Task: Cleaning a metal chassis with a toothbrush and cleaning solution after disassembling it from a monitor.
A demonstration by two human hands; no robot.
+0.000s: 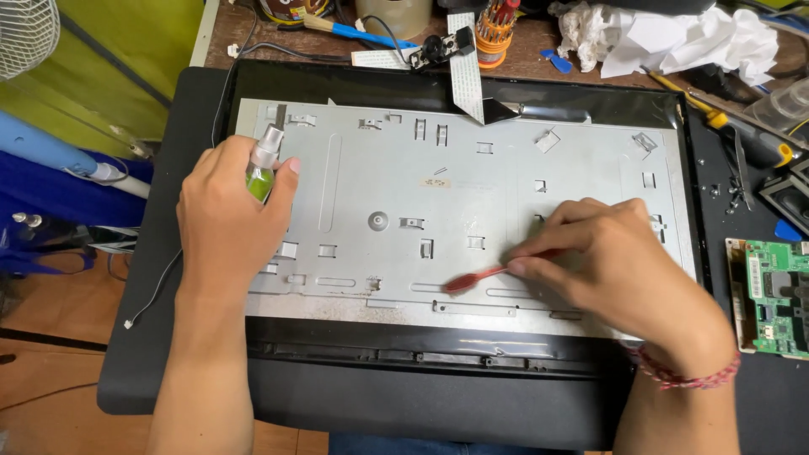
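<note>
- Left hand (226,221): fingers wrapped around a small green spray bottle (262,171), above the metal back panel (472,211).
- Right hand (619,261): fingertips pinch a red toothbrush (484,275), bristles touching the panel's lower edge.

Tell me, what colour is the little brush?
Red; the brush shows best in the head view.

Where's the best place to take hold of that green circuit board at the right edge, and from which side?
Take the green circuit board by its left and near edges, coming from above and the left. It lies flat on the black mat, partly cut off by the frame on the right. Its top is crowded with components, so an edge pinch looks safer. The right hand is closest.
</note>
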